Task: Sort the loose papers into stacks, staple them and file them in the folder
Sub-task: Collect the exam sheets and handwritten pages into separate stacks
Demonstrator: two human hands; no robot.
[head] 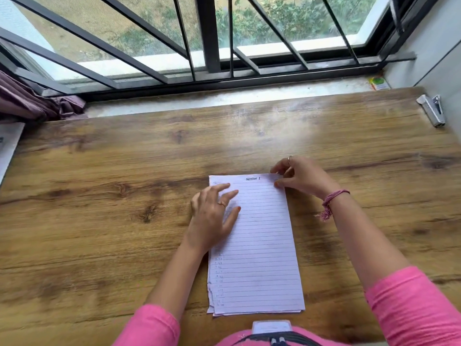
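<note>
A small stack of lined papers [262, 248] lies on the wooden table [124, 183] in front of me, its top sheet headed "SECTION 1". My left hand [212, 218] rests flat on the stack's left side, fingers spread. My right hand [299, 178] pinches the top right corner of the papers between thumb and fingers. A silver stapler [432, 109] lies at the table's far right corner, well away from both hands.
A window with dark bars [212, 46] runs along the table's far edge above a stone sill [224, 96]. A purple curtain [37, 101] bunches at far left. A white sheet [7, 148] lies at the left edge. A small green-and-orange packet [379, 83] sits on the sill.
</note>
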